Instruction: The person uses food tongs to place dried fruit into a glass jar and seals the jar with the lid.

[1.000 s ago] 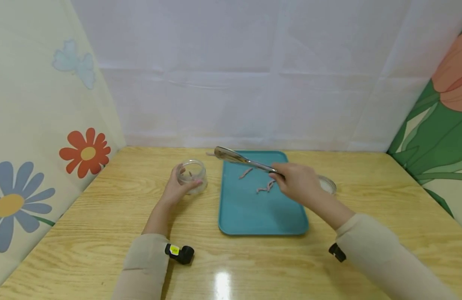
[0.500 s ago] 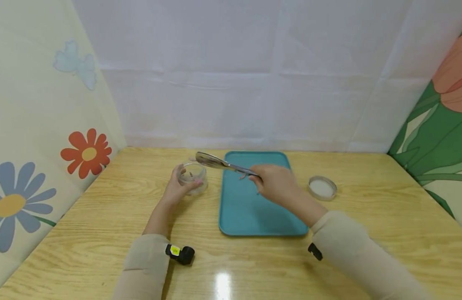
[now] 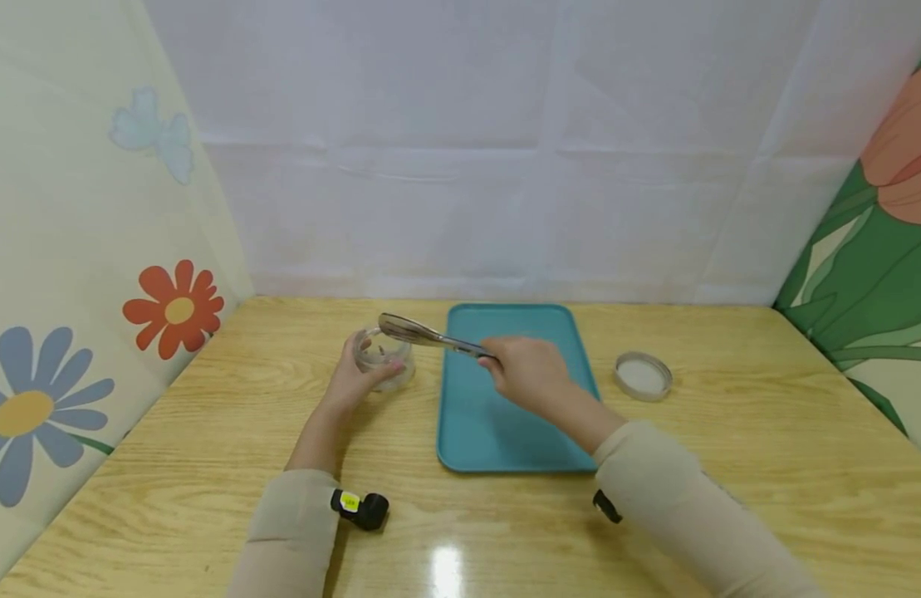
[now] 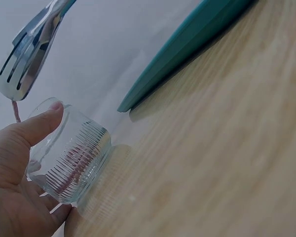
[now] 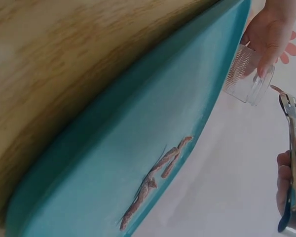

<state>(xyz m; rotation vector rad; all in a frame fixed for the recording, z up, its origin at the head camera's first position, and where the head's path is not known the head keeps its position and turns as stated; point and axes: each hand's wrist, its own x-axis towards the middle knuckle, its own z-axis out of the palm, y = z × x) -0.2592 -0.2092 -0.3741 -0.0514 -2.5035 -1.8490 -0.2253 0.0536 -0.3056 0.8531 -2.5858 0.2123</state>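
Note:
My left hand [image 3: 348,378] holds a clear ribbed glass jar [image 4: 84,153] upright on the table, left of the tray, thumb at its rim. Through the glass, reddish-brown strips [image 4: 76,165] show inside. My right hand [image 3: 531,374] grips silver slotted tongs [image 3: 418,332], reaching left so their tip is over the jar's mouth. A thin pinkish strip [image 4: 16,111] hangs from the tongs' tip, close to the jar's rim. Several more brownish strips [image 5: 143,195] lie on the teal tray [image 3: 505,423]; in the head view the right hand and tongs hide them.
A round, shallow lid [image 3: 643,375] lies on the wooden table [image 3: 460,531] right of the tray. A white sheet [image 3: 460,208] stands behind the table, with flower-printed panels on both sides. Each wrist carries a small black camera [image 3: 366,509].
My right hand has carried the tongs and strip left and slightly down, from above the tray to the jar. The lid is now uncovered. My left hand and the jar have stayed put.

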